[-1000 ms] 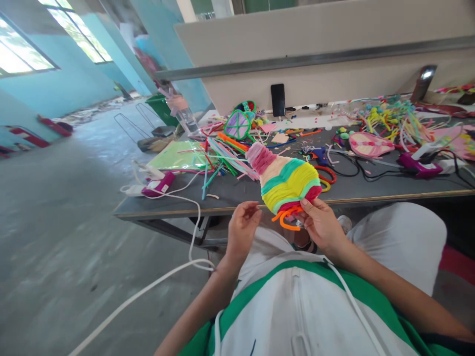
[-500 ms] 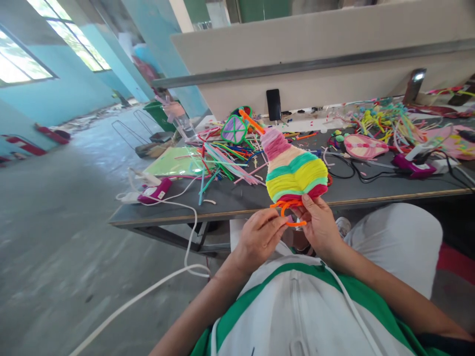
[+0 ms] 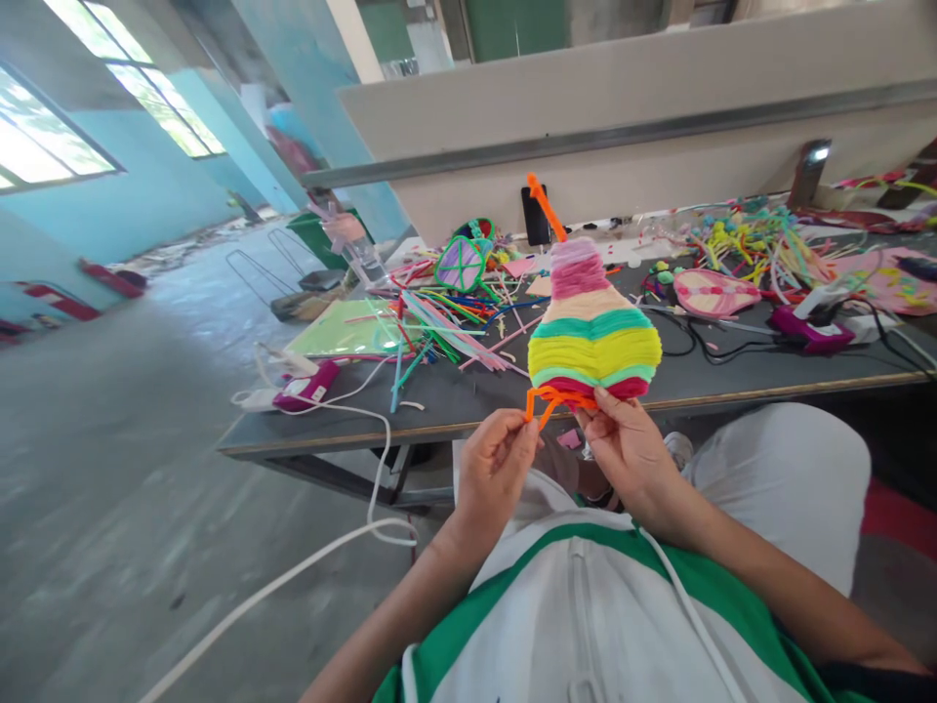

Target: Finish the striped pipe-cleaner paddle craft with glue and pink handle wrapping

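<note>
A striped pipe-cleaner craft (image 3: 594, 337), shaped like a pear or vase, stands upright in front of me over the table's near edge. Its bands run pink, peach, teal, yellow, mint and red, and an orange stem (image 3: 548, 208) sticks out of the top. My right hand (image 3: 628, 444) pinches its bottom edge, thumb in front and fingers behind. At the lower left of the craft, my left hand (image 3: 502, 464) is closed on a bent orange pipe cleaner (image 3: 546, 398) that joins the base. The left fingertips partly hide its end.
Loose pipe cleaners (image 3: 454, 332) lie across the grey table (image 3: 351, 398), with a purple-and-green craft piece (image 3: 461, 264) behind them. Purple power strips (image 3: 307, 387) with cables sit left and right. A phone (image 3: 536, 217) leans on the back panel; a pink oval craft (image 3: 713, 292) lies right.
The craft has turned from leaning left to nearly upright. My left hand has shifted slightly left, and the orange loop at the base is now bent into angled strands.
</note>
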Demonstrator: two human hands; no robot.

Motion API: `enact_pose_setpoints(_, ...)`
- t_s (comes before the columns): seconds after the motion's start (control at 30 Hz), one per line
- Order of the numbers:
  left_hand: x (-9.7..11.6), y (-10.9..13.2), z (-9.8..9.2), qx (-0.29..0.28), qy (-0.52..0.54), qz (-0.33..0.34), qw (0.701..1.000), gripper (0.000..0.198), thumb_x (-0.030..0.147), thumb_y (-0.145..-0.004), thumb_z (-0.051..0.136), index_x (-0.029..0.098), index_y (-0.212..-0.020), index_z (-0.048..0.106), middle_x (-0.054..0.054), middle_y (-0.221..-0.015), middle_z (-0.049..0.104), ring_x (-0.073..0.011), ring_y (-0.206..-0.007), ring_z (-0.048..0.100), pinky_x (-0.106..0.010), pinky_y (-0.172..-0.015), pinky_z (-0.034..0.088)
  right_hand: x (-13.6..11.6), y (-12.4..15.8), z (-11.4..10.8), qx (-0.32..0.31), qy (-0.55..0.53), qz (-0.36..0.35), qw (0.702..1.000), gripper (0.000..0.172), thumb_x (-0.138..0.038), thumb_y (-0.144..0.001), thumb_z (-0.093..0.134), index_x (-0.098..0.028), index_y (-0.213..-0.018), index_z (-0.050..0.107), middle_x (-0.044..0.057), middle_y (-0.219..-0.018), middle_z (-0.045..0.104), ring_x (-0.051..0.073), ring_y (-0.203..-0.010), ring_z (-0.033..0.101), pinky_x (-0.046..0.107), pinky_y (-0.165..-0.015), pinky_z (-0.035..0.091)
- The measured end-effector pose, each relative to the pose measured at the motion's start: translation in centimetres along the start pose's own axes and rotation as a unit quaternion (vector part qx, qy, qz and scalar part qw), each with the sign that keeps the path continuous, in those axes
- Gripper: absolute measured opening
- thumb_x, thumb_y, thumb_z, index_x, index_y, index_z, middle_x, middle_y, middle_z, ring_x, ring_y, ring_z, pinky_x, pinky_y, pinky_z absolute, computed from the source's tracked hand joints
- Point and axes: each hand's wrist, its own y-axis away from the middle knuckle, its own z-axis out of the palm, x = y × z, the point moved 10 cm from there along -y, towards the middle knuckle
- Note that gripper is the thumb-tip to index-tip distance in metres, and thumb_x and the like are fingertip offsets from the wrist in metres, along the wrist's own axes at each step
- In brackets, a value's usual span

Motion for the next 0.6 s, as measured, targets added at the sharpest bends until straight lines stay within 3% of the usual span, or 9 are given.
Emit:
enact_pose_setpoints(0.13,0.4,-0.7,-1.0,0.054,0.029,-0.020,0.998,0.016,0.031,-0.087,0.057,0.016,-0.086,0.063,-0.001,-0.072,0.061,-0.0115,-0.066,0.061,-0.021,-0.063,0.048,0.1,0.0,0.6,0.011,-0.017,0.017,1.000,0.019,-0.008,-0.074,0.069,-0.023,-0.084,0.063,-0.005,-0.084,0.072,0.010,-0.082,0.068,0.028,-0.084,0.055)
enact_pose_setpoints(0.23,1.3,-1.6,-2.7,0.105,-0.001,0.033,0.994,0.013,0.028,-0.085,0.060,0.016,-0.084,0.062,-0.002,-0.076,0.061,-0.0118,-0.066,0.060,-0.022,-0.064,0.049,0.1,-0.1,1.4,-0.005,-0.025,0.032,0.999,0.015,-0.011,-0.075,0.069,-0.022,-0.084,0.064,-0.003,-0.086,0.073,0.012,-0.083,0.068,0.030,-0.085,0.056)
enact_pose_setpoints(0.33,2.7,-2.5,-3.5,0.118,-0.070,0.105,0.985,0.009,0.025,-0.086,0.058,0.017,-0.086,0.062,-0.003,-0.079,0.061,-0.0132,-0.072,0.059,-0.024,-0.068,0.048,-0.4,-0.2,2.5,-0.029,-0.034,0.022,0.999,0.018,-0.009,-0.075,0.068,-0.022,-0.087,0.066,-0.003,-0.090,0.073,0.013,-0.087,0.069,0.033,-0.090,0.055)
enact_pose_setpoints(0.47,5.7,-3.1,-3.0,0.108,-0.153,0.198,0.962,0.009,0.019,-0.089,0.052,0.017,-0.085,0.059,-0.004,-0.078,0.061,-0.0129,-0.074,0.057,-0.024,-0.070,0.046,-1.0,-0.3,4.4,-0.093,-0.024,-0.006,0.995,0.030,0.002,-0.071,0.066,-0.022,-0.088,0.067,-0.003,-0.095,0.074,0.015,-0.094,0.068,0.039,-0.099,0.051)
enact_pose_setpoints(0.6,8.2,-2.4,-1.7,0.082,-0.215,0.252,0.940,0.017,0.015,-0.090,0.047,0.017,-0.074,0.051,-0.001,-0.070,0.054,-0.0103,-0.066,0.051,-0.022,-0.065,0.041,-0.6,0.1,5.0,-0.109,-0.002,-0.003,0.994,0.019,-0.003,-0.076,0.064,-0.020,-0.084,0.069,-0.001,-0.089,0.075,0.015,-0.093,0.068,0.039,-0.102,0.048)
